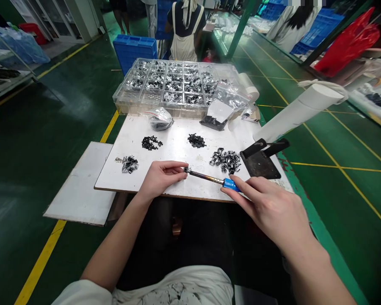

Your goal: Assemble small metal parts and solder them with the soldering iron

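A soldering iron with a blue handle (231,184) is gripped in my right hand (273,203). Its dark metal shaft points left, and the tip meets a small black and silver part (186,170). My left hand (161,180) pinches that part between thumb and fingers above the front of the white tabletop (174,156). To the right, behind the iron, lies a pile of black and silver clip-like pieces (225,161). A smaller pile of silver and black pieces (130,164) is at the left. Two heaps of small black parts, left (151,142) and middle (196,140), lie farther back.
A clear compartment box (139,106) full of small metal parts spans the table's back. Before it sit two plastic bags (161,119) of black parts. A black stand (262,163) and a white tube (300,111) are at the right. A person (184,34) is beyond the table.
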Demonstrator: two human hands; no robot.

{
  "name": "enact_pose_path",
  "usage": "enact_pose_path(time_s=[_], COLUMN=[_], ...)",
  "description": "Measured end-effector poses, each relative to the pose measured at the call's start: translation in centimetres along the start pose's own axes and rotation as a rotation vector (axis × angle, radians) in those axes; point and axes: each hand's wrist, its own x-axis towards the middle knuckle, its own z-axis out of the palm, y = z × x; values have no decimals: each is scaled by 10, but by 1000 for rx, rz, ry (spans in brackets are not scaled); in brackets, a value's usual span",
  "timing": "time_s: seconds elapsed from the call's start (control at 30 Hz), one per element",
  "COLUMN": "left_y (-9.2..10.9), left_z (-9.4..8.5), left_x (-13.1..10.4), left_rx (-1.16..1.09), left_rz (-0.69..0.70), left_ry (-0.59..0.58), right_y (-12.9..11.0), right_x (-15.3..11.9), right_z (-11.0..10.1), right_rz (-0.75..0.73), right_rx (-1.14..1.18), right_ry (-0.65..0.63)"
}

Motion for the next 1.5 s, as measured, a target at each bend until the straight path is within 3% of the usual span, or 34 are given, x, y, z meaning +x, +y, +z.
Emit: enact_pose_path(time_s=[0.8, 1.07, 1.5], left_y=[1, -1, -5], left_z=[1, 2, 2], left_x=[0, 2, 3], left_rx=[5, 20, 56], left_rz=[-25, -11, 20], left_ry=[8, 23, 13], right_y=[3, 2, -2], right_x=[2, 0, 1], right_z=[4, -7, -4], right_rz=[13, 5, -9], right_rx=[58, -71, -75], right_ry=[-101, 26, -34])
